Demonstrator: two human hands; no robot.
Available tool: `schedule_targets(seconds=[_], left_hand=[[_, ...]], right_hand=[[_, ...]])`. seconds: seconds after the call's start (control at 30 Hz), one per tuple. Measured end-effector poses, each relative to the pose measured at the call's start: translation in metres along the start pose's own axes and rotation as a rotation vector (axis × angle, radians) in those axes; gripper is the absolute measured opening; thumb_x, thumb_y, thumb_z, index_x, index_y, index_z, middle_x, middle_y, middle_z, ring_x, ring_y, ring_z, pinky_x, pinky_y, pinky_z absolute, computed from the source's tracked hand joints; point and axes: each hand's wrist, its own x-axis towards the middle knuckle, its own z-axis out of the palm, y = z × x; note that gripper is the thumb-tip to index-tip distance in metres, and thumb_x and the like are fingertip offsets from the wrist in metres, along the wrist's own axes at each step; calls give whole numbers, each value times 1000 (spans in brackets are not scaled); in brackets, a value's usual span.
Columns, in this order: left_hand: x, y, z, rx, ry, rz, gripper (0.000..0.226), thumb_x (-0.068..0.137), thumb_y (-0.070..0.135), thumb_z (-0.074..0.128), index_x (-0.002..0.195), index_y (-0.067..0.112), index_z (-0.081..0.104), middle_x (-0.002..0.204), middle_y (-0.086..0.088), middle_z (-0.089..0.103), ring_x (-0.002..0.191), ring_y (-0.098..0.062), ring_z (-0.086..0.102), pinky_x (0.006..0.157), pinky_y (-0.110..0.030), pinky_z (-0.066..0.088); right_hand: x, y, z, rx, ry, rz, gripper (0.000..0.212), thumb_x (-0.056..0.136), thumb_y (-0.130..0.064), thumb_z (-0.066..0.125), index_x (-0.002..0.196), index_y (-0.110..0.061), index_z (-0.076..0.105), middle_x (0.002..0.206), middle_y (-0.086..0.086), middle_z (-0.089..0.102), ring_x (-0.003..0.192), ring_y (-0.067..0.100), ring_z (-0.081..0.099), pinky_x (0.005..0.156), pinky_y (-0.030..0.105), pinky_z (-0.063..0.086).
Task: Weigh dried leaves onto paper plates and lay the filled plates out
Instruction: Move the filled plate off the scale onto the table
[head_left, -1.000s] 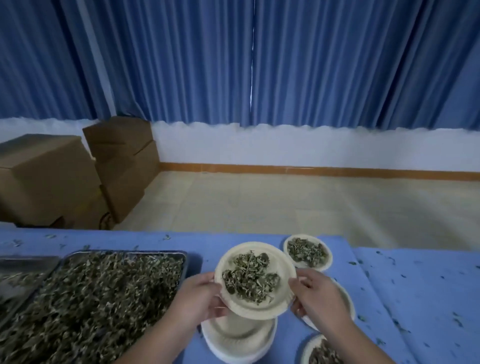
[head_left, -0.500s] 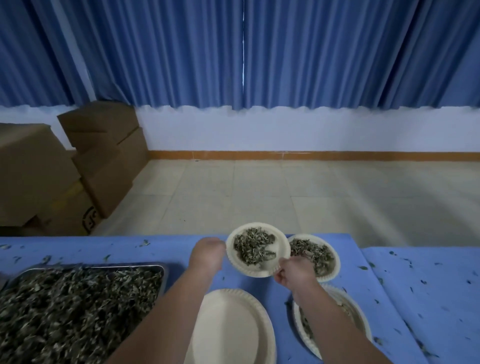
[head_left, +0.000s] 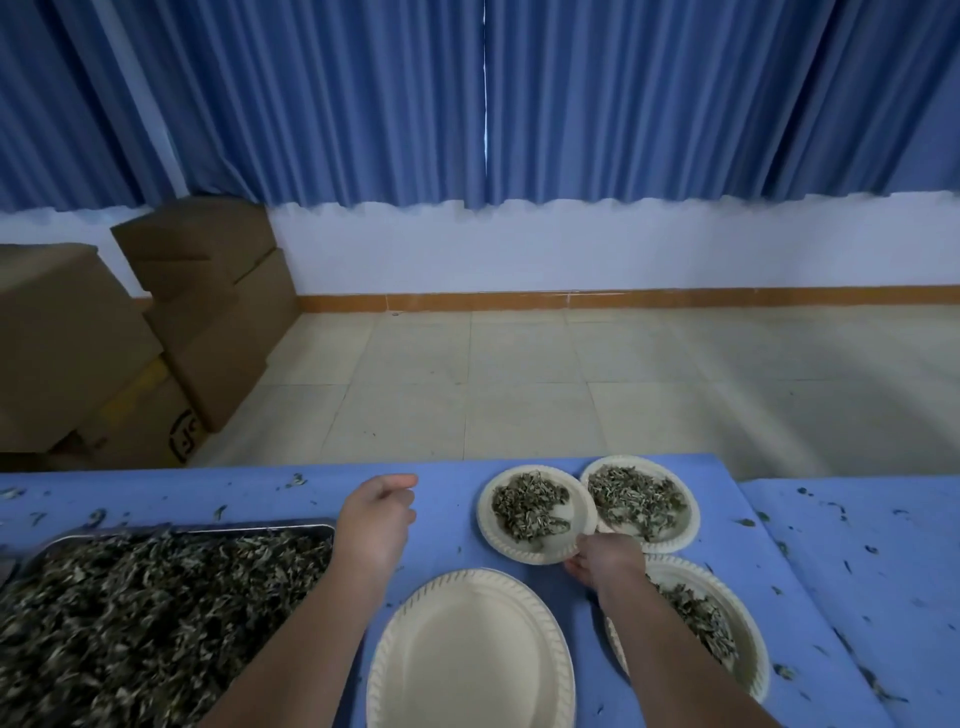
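Observation:
A paper plate with dried leaves (head_left: 535, 512) lies on the blue table (head_left: 218, 493) near its far edge. My right hand (head_left: 602, 564) pinches its near rim. My left hand (head_left: 382, 514) hovers to the left of that plate, fingers loosely curled, holding nothing. A second filled plate (head_left: 641, 501) touches it on the right. A third filled plate (head_left: 727, 623) lies nearer, partly under my right forearm. An empty paper plate (head_left: 467, 654) sits in front of me. A metal tray of dried leaves (head_left: 145, 613) fills the left.
Loose leaf bits are scattered over the blue table cloth. A second blue table (head_left: 857, 571) adjoins on the right. Cardboard boxes (head_left: 156, 332) are stacked on the floor beyond the table at the left. Tiled floor and blue curtains lie behind.
Both hands carried the filled plate forward and set it down beside the far plate. My left hand let go and drew off to the left; my right hand still holds the rim.

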Motion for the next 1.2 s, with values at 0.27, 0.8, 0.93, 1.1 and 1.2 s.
schedule_targets(seconds=[0.27, 0.8, 0.93, 1.1, 1.2], left_hand=[[-54, -13, -35, -55, 9, -37, 19, 95, 8, 53, 95, 18, 69, 104, -3, 64, 86, -16, 62, 63, -27, 46], [-149, -114, -96, -319, -74, 186, 26, 94, 5, 45, 92, 18, 68, 82, -2, 59, 61, -16, 51, 55, -28, 37], [-197, -148, -116, -313, -158, 193, 24, 93, 4, 47, 92, 16, 67, 80, -3, 58, 56, -14, 50, 50, -26, 34], [-269, -167, -151, -276, -216, 182, 21, 94, 6, 49, 91, 17, 67, 82, -4, 60, 62, -16, 53, 51, -25, 37], [-304, -181, -165, -251, -224, 180, 19, 95, 8, 49, 94, 17, 67, 88, -5, 60, 66, -17, 55, 52, -26, 39]], right_hand=[[-66, -11, -28, -33, -142, -41, 37, 90, 10, 49, 124, 22, 43, 81, 22, 49, 66, 29, 50, 58, 37, 56], [-133, 50, -61, 109, -235, -440, 19, 96, 1, 43, 79, -7, 48, 56, 6, 39, 50, 18, 39, 44, 24, 43], [-156, 99, -94, 110, -198, -491, 15, 94, 0, 46, 80, -8, 48, 63, 7, 39, 53, 18, 43, 41, 20, 46], [-226, 153, -142, 127, -217, -544, 16, 94, -2, 50, 79, -3, 54, 66, 9, 46, 59, 21, 49, 47, 24, 51], [-266, 175, -156, 84, -258, -547, 16, 94, -4, 53, 77, -3, 55, 63, 8, 48, 58, 20, 53, 53, 27, 49]])
